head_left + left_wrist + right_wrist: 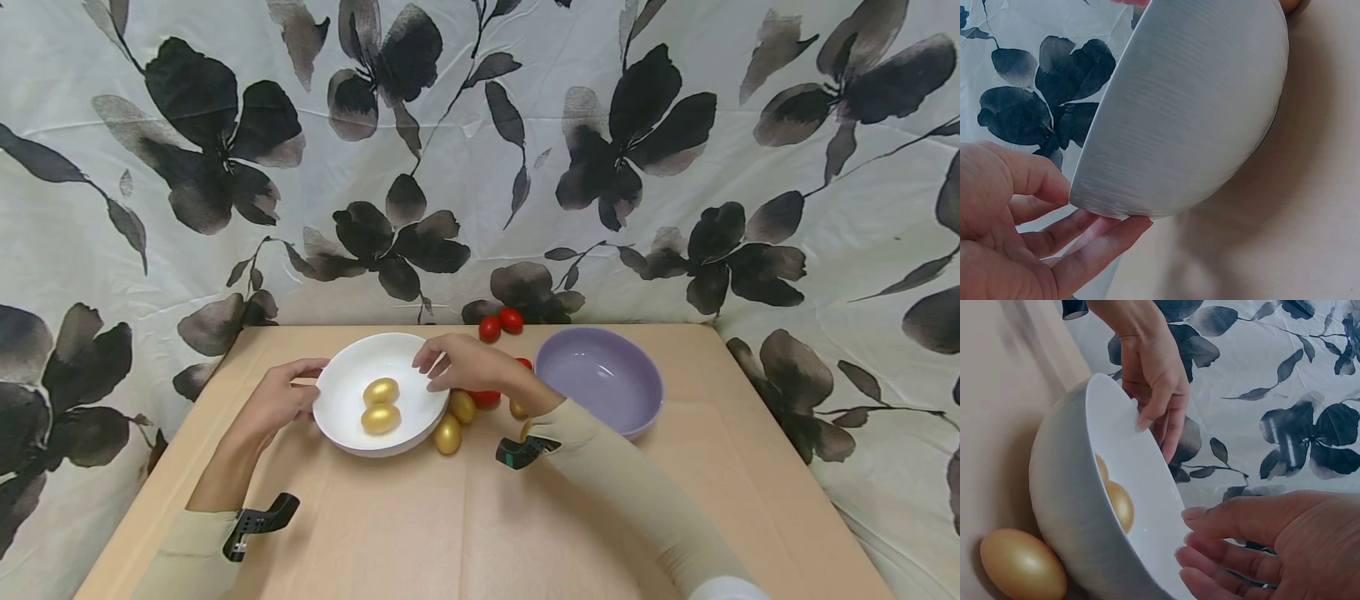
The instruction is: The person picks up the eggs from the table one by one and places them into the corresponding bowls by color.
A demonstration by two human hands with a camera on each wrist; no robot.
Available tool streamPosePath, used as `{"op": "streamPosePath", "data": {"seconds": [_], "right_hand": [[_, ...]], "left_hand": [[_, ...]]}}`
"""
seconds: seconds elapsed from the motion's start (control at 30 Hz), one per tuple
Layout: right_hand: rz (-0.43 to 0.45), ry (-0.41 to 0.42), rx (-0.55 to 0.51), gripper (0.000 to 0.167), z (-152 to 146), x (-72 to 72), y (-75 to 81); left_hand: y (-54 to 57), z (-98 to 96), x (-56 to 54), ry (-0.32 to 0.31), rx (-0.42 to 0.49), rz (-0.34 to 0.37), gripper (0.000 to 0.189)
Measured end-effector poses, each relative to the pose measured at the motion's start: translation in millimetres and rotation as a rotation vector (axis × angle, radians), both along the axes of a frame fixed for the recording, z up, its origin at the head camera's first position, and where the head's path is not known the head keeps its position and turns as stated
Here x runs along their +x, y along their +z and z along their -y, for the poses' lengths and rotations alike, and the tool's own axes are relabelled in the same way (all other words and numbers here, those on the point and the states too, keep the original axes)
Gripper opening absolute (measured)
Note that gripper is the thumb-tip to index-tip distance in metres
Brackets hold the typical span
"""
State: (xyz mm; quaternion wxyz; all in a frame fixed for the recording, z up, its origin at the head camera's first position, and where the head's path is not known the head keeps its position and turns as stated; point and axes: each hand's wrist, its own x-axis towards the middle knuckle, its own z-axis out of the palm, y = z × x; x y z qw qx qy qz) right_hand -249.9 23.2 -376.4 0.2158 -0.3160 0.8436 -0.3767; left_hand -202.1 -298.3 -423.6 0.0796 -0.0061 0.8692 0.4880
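Note:
Two golden eggs [381, 418] lie in a white bowl [339, 383] on the table. My left hand [273, 404] pinches the bowl's left rim; in the left wrist view its fingers touch the outer wall [1179, 112], with the thumb at the edge. Over the bowl's right rim is my right hand [472, 364], holding nothing, its fingers loosely bent. In the right wrist view the fingertips [1194, 514] are close to the rim; whether they touch it I cannot tell. Just right of the bowl, more golden eggs [447, 435] lie on the table, partly hidden by my right hand and wrist.
A purple bowl [600, 379] stands to the right, partly behind my right forearm. Glossy red, rounded things [512, 321] lie between the bowls and at the table's back edge. Behind the wooden table [420, 525] hangs a floral cloth [480, 183].

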Motion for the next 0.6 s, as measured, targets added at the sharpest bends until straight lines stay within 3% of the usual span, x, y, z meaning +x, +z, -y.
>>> {"op": "streamPosePath", "data": {"seconds": [0.6], "right_hand": [[-0.041,-0.031,-0.011,0.038,-35,2.9,-6.4]], "left_hand": [[0.5,-0.8,-0.5,0.004,0.002,0.006,0.056]]}}
